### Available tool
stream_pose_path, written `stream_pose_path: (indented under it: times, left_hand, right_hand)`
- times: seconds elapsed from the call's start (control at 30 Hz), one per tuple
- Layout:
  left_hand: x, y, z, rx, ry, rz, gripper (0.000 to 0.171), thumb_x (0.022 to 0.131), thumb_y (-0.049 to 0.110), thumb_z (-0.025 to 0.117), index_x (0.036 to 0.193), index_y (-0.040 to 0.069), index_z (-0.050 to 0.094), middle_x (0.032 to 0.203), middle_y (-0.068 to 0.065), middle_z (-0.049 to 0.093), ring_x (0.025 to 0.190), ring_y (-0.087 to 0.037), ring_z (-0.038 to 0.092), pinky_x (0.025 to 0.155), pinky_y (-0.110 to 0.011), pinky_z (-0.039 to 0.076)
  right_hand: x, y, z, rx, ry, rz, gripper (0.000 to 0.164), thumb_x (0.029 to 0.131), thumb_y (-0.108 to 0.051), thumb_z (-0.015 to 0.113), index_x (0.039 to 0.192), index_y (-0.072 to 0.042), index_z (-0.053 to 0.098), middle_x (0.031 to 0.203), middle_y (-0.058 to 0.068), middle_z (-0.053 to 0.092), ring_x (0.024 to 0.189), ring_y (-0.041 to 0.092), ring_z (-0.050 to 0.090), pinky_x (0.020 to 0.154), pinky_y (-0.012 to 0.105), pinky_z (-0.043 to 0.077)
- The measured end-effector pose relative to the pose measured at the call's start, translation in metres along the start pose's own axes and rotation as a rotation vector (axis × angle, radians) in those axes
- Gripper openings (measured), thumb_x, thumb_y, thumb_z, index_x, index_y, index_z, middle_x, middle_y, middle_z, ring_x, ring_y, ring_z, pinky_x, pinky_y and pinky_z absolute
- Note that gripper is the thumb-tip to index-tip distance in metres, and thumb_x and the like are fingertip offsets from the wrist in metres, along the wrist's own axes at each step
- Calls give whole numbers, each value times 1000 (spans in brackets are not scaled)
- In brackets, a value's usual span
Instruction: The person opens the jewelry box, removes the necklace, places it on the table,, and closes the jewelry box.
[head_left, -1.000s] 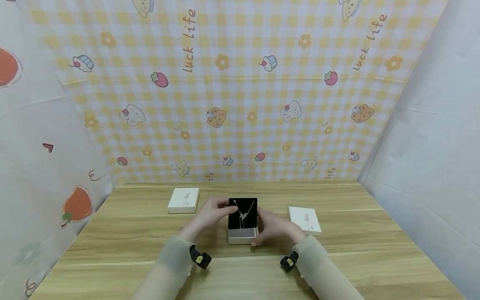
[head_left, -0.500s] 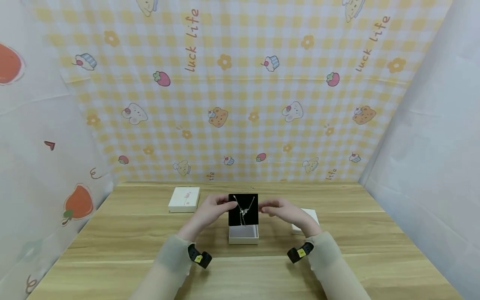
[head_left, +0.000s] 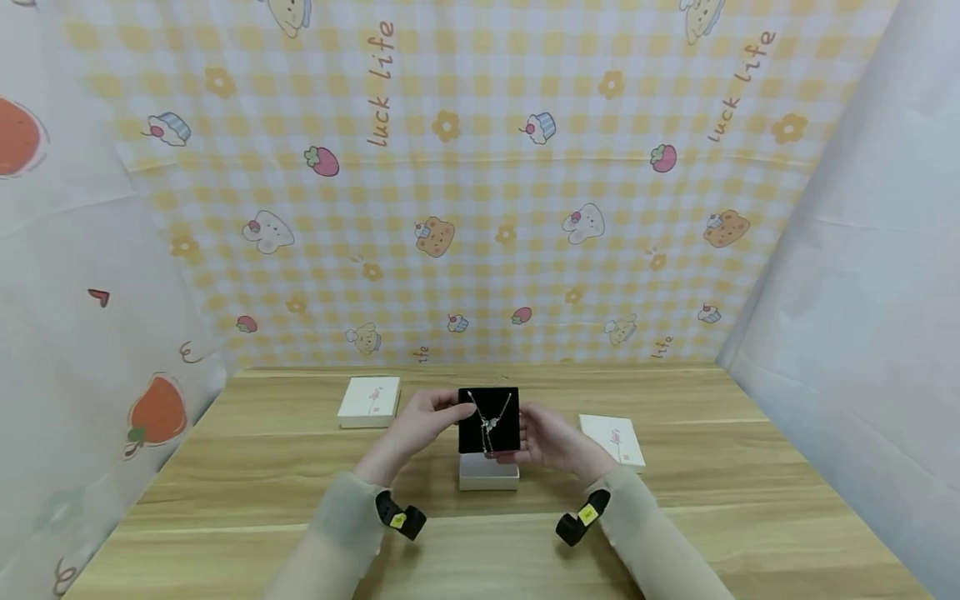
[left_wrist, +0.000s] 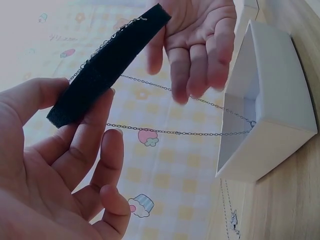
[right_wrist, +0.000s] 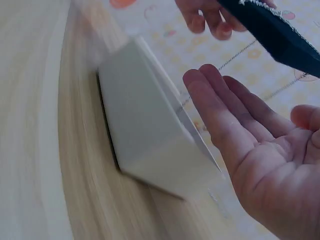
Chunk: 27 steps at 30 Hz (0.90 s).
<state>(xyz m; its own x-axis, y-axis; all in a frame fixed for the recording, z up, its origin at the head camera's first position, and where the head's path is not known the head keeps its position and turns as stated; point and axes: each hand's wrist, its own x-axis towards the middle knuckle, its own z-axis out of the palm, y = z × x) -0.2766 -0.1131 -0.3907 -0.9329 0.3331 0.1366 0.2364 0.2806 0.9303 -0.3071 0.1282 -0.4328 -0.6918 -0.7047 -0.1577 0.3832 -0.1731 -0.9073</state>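
My left hand (head_left: 416, 425) pinches the left edge of a square black foam pad (left_wrist: 100, 70) between thumb and fingers. A silver necklace (head_left: 489, 425) with a small pendant lies across the pad's face. Its chain (left_wrist: 175, 132) hangs in two strands from the pad's back down to the white jewelry box base (head_left: 489, 482), over which the pad is raised. My right hand (head_left: 555, 437) is at the pad's lower right, fingers extended and palm turned up; in the right wrist view (right_wrist: 270, 145) it holds nothing and appears apart from the pad.
A closed white box (head_left: 369, 402) with a pink print stands at back left. A matching white lid (head_left: 613, 442) lies on the wooden table (head_left: 712, 500) to the right. A tiny item (head_left: 504, 378) sits near the table's back edge, before the checked cloth (head_left: 480, 192).
My left hand has lifted the pad out of the box base. The right hand let go of the box, moved right, then came back to beneath the pad's right side.
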Motion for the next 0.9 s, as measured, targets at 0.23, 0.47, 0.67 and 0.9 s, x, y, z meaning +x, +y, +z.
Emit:
stream_pose_path:
  times: [0.23, 0.47, 0.67, 0.9]
  left_hand:
    - [0, 2, 2, -17, -48, 51, 26, 94, 22, 63, 79, 1, 60, 73, 0, 54, 71, -17, 45, 70, -33, 40]
    - [-1, 1, 4, 1, -82, 53, 26, 94, 22, 63, 80, 1, 62, 69, 3, 51, 66, -14, 43, 65, -31, 37]
    - [-2, -2, 4, 12, -95, 30, 25, 93, 26, 65, 80, 5, 63, 70, -1, 51, 66, -13, 42, 64, -31, 35]
    - [-3, -2, 3, 36, -105, 39, 26, 93, 28, 65, 77, 8, 61, 67, 4, 48, 65, -13, 41, 63, -31, 34]
  right_hand:
    - [3, -2, 5, 165, -165, -22, 48, 108, -37, 20, 123, -15, 61, 116, 8, 67, 105, 22, 64, 90, 39, 49]
    - [9, -11, 11, 215, -245, 38, 53, 103, -52, 26, 108, -18, 66, 108, 3, 68, 100, 18, 64, 87, 38, 50]
    - [12, -18, 16, 202, -148, 53, 56, 102, -53, 25, 103, -15, 66, 103, 0, 67, 99, 16, 63, 89, 34, 48]
    - [13, -20, 18, 204, -135, 22, 54, 104, -47, 24, 116, -13, 65, 114, 5, 64, 107, 20, 60, 93, 37, 46]
